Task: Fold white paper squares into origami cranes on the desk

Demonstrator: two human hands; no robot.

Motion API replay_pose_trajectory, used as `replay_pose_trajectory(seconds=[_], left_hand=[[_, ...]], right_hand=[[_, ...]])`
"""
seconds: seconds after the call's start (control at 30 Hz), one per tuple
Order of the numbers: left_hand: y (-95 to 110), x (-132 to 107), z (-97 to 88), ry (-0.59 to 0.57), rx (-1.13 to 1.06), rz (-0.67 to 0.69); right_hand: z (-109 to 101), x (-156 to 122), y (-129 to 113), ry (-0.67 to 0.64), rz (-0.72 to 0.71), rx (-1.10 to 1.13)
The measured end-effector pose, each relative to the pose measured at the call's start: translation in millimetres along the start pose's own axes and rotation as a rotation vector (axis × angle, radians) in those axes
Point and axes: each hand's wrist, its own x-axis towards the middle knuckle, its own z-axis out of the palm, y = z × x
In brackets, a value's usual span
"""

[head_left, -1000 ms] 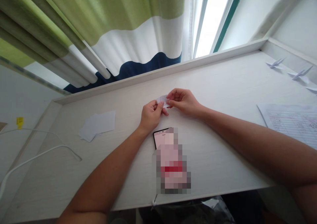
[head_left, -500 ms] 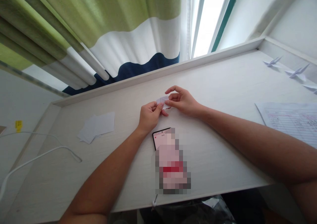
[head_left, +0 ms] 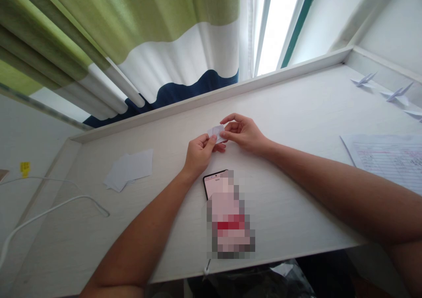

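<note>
A small folded piece of white paper [head_left: 216,132] is held just above the desk, between both hands. My left hand [head_left: 200,152] pinches its left side, thumb on top and fingers beneath. My right hand [head_left: 243,134] grips its right edge between thumb and fingers, with the index finger arched above. The paper's underside is hidden by my fingers. Below the hands a smartphone [head_left: 211,191] lies face up on the desk, most of its screen blurred out.
Loose white paper sheets [head_left: 130,168] lie to the left, near a white cable [head_left: 82,197]. Several folded paper figures [head_left: 364,80] stand at the far right, beyond a handwritten lined sheet [head_left: 389,157]. A raised rim [head_left: 211,96] borders the desk's back, below a curtain [head_left: 184,43].
The folded paper has turned slightly in my fingers, and the crease lines on it look different. Both hands keep nearly the same place, with my left fingers shifted a little beneath the paper.
</note>
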Motion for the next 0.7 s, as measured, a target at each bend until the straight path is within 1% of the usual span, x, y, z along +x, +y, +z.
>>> replay_pose_trajectory(seconds=[0.17,0.43,0.7], left_hand=[[0.9,-0.1,0.0,0.001,-0.006,-0.009],[-0.4,-0.6,1.7,0.018,0.007,0.015],[-1.5,-1.2,1.1,-0.024,-0.007,0.001]], right_hand=[[1.2,-0.9,-0.1,0.004,0.002,-0.012],[3.2,-1.0,-1.0,0.012,-0.016,-0.01],[5.9,-2.5,-2.1,0.047,-0.026,-0.029]])
